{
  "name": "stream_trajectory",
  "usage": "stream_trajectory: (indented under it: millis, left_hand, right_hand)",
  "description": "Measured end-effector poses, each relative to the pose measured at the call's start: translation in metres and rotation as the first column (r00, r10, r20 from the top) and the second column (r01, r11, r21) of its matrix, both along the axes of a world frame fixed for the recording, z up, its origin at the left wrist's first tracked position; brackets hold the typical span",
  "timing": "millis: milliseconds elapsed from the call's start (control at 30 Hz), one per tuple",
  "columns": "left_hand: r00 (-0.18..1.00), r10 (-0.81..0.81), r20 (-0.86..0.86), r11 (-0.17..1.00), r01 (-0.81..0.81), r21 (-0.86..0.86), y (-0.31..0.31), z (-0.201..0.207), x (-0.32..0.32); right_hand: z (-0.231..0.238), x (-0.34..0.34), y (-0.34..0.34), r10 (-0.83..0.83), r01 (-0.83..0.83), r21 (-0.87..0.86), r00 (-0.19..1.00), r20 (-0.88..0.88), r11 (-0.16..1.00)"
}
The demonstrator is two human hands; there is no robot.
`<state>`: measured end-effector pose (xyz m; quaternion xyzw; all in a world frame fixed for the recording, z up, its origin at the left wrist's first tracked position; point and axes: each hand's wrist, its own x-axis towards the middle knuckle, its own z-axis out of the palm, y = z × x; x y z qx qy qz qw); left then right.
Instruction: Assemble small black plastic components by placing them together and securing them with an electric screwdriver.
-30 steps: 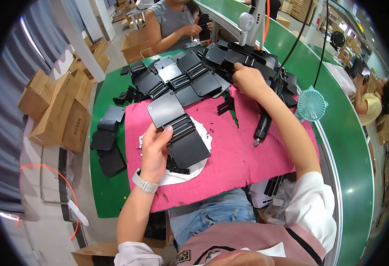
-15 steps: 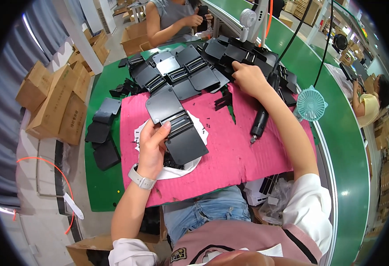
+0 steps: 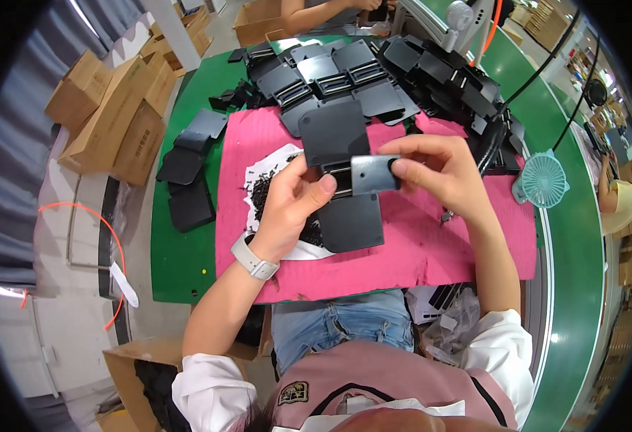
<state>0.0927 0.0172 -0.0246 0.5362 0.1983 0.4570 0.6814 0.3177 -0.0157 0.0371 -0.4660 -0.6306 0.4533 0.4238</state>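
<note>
My left hand (image 3: 293, 209) grips a black hinged bracket by its middle, two flat plates (image 3: 334, 133) joined by a slotted section. The thumb presses on that slotted section. Between thumb and fingers of my right hand (image 3: 442, 173) is a small dark, shiny plate with a small hole (image 3: 373, 175); its left edge meets the bracket's middle, though I cannot tell if it is seated. Under the bracket lies a white sheet (image 3: 287, 157) with many small black screws (image 3: 262, 191), partly hidden by my left hand. A black power screwdriver (image 3: 490, 144) hangs behind my right hand.
Similar black brackets (image 3: 362, 68) pile up along the far side of the pink mat (image 3: 445, 252). More plates (image 3: 190, 205) lie on the green table at left. A teal fan (image 3: 543, 180) stands at right. Across the table, a person's arm (image 3: 316, 16) shows.
My right hand has come back from the far pile with the small plate and brought it to the bracket. The left hand has shifted the bracket rightward in the picture. The view has moved too.
</note>
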Motion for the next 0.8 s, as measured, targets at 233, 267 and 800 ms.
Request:
stream_trajectory:
  millis: [233, 267, 800]
  left_hand:
    - [1.000, -0.005, -0.022, 1.000, 0.005, 0.027, 0.000, -0.004, -0.003]
    - [0.999, -0.019, -0.029, 1.000, 0.019, 0.017, 0.001, -0.004, -0.003]
    - [0.998, -0.024, -0.050, 1.000, 0.025, 0.016, 0.002, -0.009, 0.001]
  right_hand:
    - [-0.014, -0.025, -0.003, -0.106, 0.035, 0.264, 0.960, 0.260, 0.964]
    - [-0.016, -0.024, -0.002, -0.090, 0.048, 0.209, 0.977, 0.195, 0.977]
    - [-0.028, -0.025, -0.002, -0.155, 0.136, 0.182, 0.983, 0.098, 0.974]
